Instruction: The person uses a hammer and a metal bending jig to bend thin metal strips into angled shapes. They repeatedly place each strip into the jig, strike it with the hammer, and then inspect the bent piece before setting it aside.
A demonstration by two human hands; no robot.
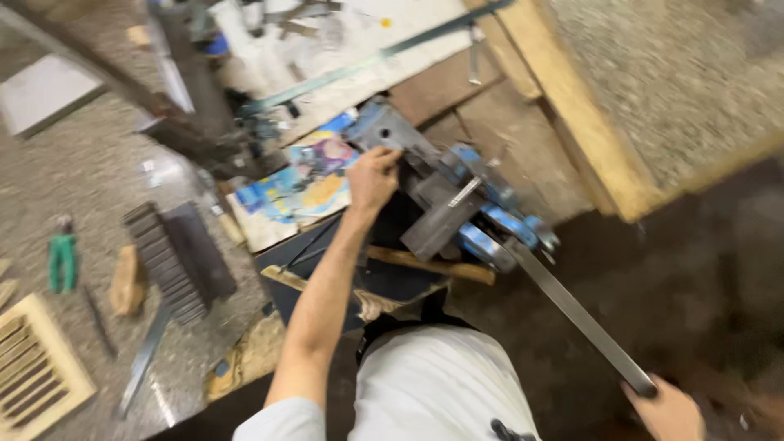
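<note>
Left hand closed on the far end of a blue bench tool; right hand, near right, grips its long lever.

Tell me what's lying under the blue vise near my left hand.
Under the blue vise shows a wooden handle on a dark panel, beside a colourful printed sheet. The left hand rests on the vise's top. Its mounting is hidden.

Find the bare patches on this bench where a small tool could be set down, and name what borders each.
Bare speckled surface lies between the green pliers and the grey slab. Plain boards show right of the blue vise, before the timber edge. Around the left hand and the colourful printed sheet it is crowded.
</note>
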